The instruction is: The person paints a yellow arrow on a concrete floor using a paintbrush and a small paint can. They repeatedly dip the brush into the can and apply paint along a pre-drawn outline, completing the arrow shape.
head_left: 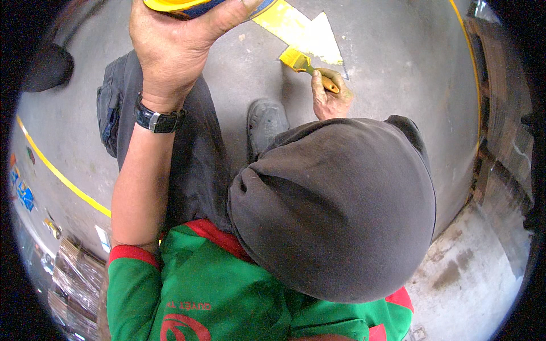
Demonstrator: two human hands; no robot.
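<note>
At the upper edge, my left hand (170, 48), with a watch on its wrist, grips a round yellow-and-blue container (196, 9); the frame cuts most of it off. My right hand (331, 101) is closed around the orange handle of a paintbrush (301, 63). Its bristles are coated in yellow and lie against or just above the grey floor, at the near-left side of a yellow painted arrow (304, 35). The arrowhead looks bright and glossy. Thin dark lines show on the floor beside its tip.
My bent knee (335, 210) in dark trousers fills the middle, with a dark shoe (266, 124) beyond it. Yellow lines (62, 176) run along both sides of the floor. Stacked brown material (500, 96) stands at the right; wrapped stacks (79, 278) stand at the lower left.
</note>
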